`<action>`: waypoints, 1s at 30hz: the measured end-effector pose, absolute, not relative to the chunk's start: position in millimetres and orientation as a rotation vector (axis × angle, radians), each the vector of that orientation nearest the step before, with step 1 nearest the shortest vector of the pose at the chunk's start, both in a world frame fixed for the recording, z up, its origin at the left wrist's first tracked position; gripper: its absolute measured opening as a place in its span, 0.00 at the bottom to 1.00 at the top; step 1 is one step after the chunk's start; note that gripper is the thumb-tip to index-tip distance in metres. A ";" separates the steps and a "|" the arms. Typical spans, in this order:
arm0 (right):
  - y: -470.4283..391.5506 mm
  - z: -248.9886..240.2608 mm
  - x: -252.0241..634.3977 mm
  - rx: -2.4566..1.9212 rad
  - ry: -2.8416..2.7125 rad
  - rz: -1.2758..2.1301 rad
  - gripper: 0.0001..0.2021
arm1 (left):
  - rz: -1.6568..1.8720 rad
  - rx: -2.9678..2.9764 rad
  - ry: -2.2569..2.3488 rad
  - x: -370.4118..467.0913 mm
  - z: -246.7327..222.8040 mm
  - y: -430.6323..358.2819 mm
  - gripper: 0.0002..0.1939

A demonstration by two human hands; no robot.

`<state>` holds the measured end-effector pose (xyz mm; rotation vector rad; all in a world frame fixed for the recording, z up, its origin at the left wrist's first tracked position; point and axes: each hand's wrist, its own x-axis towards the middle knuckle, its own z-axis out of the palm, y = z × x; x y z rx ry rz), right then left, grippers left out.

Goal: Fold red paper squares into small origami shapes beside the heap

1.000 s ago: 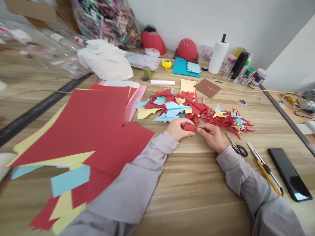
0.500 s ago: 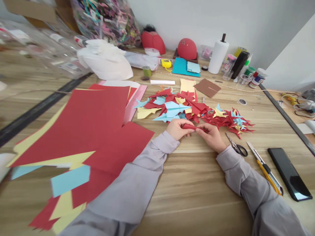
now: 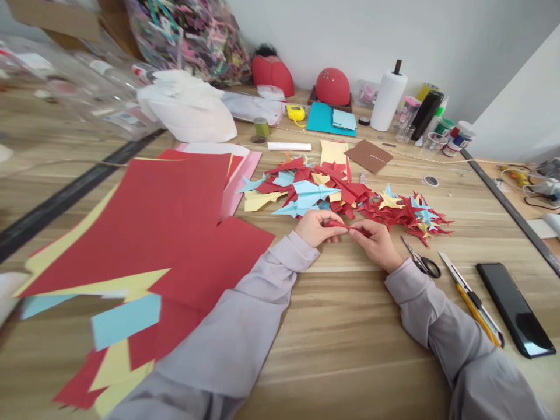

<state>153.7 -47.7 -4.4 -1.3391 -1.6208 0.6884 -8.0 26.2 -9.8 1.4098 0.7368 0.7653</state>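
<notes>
A small folded piece of red paper (image 3: 338, 224) is pinched between my two hands, just above the table. My left hand (image 3: 318, 227) grips its left end, and my right hand (image 3: 374, 240) has the right end between thumb and fingers. The fingers cover much of the paper, so its full shape is hidden. Right behind the hands lies a pile of folded paper planes (image 3: 306, 195) in red, light blue and yellow. A second heap of smaller pointed paper pieces (image 3: 406, 213) sits to its right.
Large red paper sheets (image 3: 175, 221) cover the left side, with a light blue strip (image 3: 126, 321) on top. Scissors (image 3: 422, 262), a yellow utility knife (image 3: 472, 303) and a black phone (image 3: 515, 309) lie at right. Bottles, jars (image 3: 459, 139) and a tape measure (image 3: 296, 112) stand at the back.
Almost nothing differs. Both hands stay in the same place on the red paper, with only a slight shift of the fingers.
</notes>
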 end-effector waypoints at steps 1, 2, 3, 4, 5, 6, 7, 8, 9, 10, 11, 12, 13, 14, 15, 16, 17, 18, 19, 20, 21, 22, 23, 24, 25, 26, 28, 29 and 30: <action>-47.8 -4.4 153.6 -1.331 -1.626 0.687 0.09 | 0.767 1.413 0.738 -8.0 -10.2 26.4 0.16; -47.8 -4.5 153.5 -1.326 -1.629 0.685 0.09 | 0.771 1.414 0.739 -7.9 -10.5 26.4 0.16; -47.9 -4.6 153.3 -1.323 -1.632 0.684 0.09 | 0.777 1.415 0.740 -7.9 -10.8 26.3 0.16; -47.9 -4.6 153.2 -1.325 -1.635 0.682 0.09 | 0.783 1.416 0.742 -7.9 -10.9 26.2 0.17; -48.0 -4.6 153.1 -1.328 -1.640 0.681 0.09 | 0.788 1.419 0.745 -7.9 -10.9 26.0 0.17; -48.0 -4.6 153.0 -1.330 -1.645 0.681 0.10 | 0.789 1.423 0.748 -8.0 -10.8 25.8 0.17; -47.9 -4.6 153.0 -1.331 -1.648 0.681 0.10 | 0.789 1.426 0.751 -8.2 -10.6 25.6 0.17; -47.9 -4.6 153.1 -1.332 -1.651 0.681 0.10 | 0.788 1.429 0.753 -8.3 -10.4 25.5 0.17; -47.8 -4.5 153.1 -1.331 -1.652 0.680 0.10 | 0.786 1.430 0.754 -8.4 -10.1 25.5 0.17; -47.8 -4.4 153.2 -1.331 -1.652 0.679 0.10 | 0.786 1.429 0.754 -8.4 -9.8 25.4 0.17; -47.9 -4.2 153.2 -1.332 -1.651 0.677 0.10 | 0.783 1.429 0.753 -8.4 -9.5 25.2 0.17; -48.0 -3.9 153.0 -1.331 -1.654 0.674 0.10 | 0.776 1.432 0.753 -8.3 -9.1 24.9 0.16; -48.2 -3.4 152.8 -1.327 -1.663 0.671 0.10 | 0.769 1.438 0.754 -8.2 -8.6 24.5 0.16; -48.4 -2.7 152.5 -1.323 -1.679 0.666 0.10 | 0.759 1.450 0.756 -8.0 -8.1 24.0 0.16; -48.8 -2.1 152.1 -1.319 -1.700 0.658 0.10 | 0.750 1.465 0.757 -7.8 -7.7 23.4 0.15; -49.2 -1.4 151.7 -1.316 -1.721 0.648 0.11 | 0.744 1.480 0.757 -7.7 -7.3 22.9 0.15; -49.6 -0.8 151.3 -1.315 -1.739 0.639 0.11 | 0.743 1.492 0.757 -7.6 -6.9 22.3 0.15; -49.9 -0.2 151.0 -1.315 -1.751 0.634 0.11 | 0.746 1.499 0.757 -7.5 -6.6 21.9 0.15; -50.1 0.1 150.7 -1.316 -1.753 0.631 0.11 | 0.749 1.501 0.756 -7.5 -6.5 21.6 0.15; -50.2 0.4 150.4 -1.315 -1.751 0.632 0.10 | 0.749 1.500 0.755 -7.6 -6.5 21.5 0.14; -50.3 0.5 150.3 -1.315 -1.749 0.637 0.10 | 0.750 1.497 0.753 -7.6 -6.5 21.4 0.14; -50.2 0.4 150.1 -1.318 -1.747 0.639 0.10 | 0.746 1.493 0.750 -7.7 -6.7 21.4 0.14; -50.1 0.4 150.1 -1.323 -1.747 0.639 0.10 | 0.739 1.489 0.743 -7.8 -6.9 21.5 0.14; -49.9 0.2 150.1 -1.327 -1.747 0.639 0.10 | 0.733 1.484 0.736 -7.7 -7.2 21.7 0.14; -49.7 0.1 150.1 -1.330 -1.746 0.639 0.10 | 0.729 1.478 0.730 -7.6 -7.5 21.8 0.13; -49.5 -0.1 150.2 -1.330 -1.742 0.641 0.10 | 0.727 1.472 0.726 -7.5 -7.8 22.0 0.13; -49.2 -0.4 150.6 -1.322 -1.724 0.648 0.10 | 0.735 1.459 0.733 -7.1 -8.5 22.4 0.13; -49.1 -0.6 150.8 -1.316 -1.710 0.652 0.10 | 0.748 1.448 0.744 -6.8 -8.8 22.7 0.13; -49.0 -0.7 151.0 -1.312 -1.694 0.653 0.09 | 0.764 1.434 0.756 -6.7 -9.0 23.1 0.14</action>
